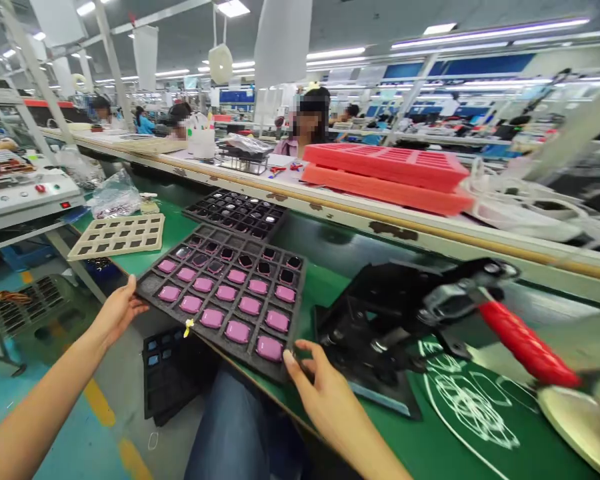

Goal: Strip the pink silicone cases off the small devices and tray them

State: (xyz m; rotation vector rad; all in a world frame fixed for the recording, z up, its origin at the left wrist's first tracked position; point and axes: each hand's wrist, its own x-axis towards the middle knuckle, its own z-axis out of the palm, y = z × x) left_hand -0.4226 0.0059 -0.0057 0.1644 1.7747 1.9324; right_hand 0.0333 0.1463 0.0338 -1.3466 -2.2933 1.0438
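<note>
Long factory hall [350, 23], green bench [177, 220], dark tray [151, 285] between two hands

From my remote view, the dark tray is at the bench's near edge, its front side reaching past it; whether it is resting or slightly raised, I can't tell. I judge it light, a little bendy and more grippy than slick, so I'd take it by opposite corners and keep it level. The right hand [316, 377] has thumb and forefinger about the near right corner; the left hand [123, 307] is at the left corner, fingers low by the edge. Whether either is clamped on the dark tray, I cannot tell. The pink pieces [237, 331] look smooth, probably slippery and easily scratched, so I'd hold them by their sides.

As for materials, red foam blocks [385, 173] on the shelf [180, 160] look thick and matte; the press [370, 313] is black, with a glossy red handle [525, 340]; the pink pieces are satin squares with rounded corners; black-faced pieces [286, 276] towards the back shine like glass; a yellow scrap [189, 327] sits at the dark tray's front edge
</note>
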